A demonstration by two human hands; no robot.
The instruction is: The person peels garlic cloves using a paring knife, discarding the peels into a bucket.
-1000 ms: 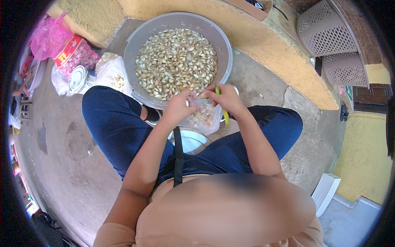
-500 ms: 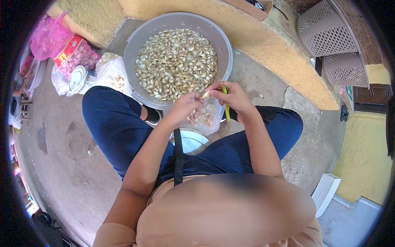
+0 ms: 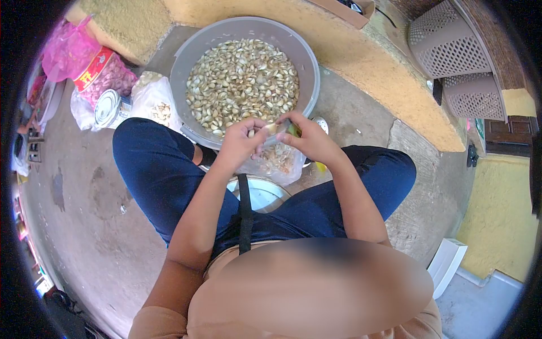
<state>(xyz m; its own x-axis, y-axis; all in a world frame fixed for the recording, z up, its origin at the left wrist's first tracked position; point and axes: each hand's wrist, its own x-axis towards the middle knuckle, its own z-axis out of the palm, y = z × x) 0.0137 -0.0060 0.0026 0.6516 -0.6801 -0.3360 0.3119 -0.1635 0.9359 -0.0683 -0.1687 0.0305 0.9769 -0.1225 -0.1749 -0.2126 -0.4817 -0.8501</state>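
My left hand [image 3: 241, 143] and my right hand [image 3: 309, 138] meet just above a clear plastic bag [image 3: 276, 163] of garlic skins between my knees. My left fingers pinch a garlic clove [image 3: 272, 129]. My right hand grips a yellow-green handled knife [image 3: 293, 131], its blade against the clove and the handle end [image 3: 320, 166] poking out below the hand. Right in front stands a large grey basin [image 3: 307, 62] filled with peeled garlic cloves [image 3: 243, 85].
To the left lie a white bag of garlic [image 3: 155, 101], a tin can [image 3: 107, 108], a red-labelled net bag of garlic [image 3: 104, 73] and a pink bag [image 3: 65, 48]. A white bucket [image 3: 259, 195] sits under my legs. A yellow curb [image 3: 384, 85] and grey lattice baskets [image 3: 451, 45] are behind.
My hands drew apart half a second ago with the clove held up, then came together again. The knife has turned from upright to lying across the clove.
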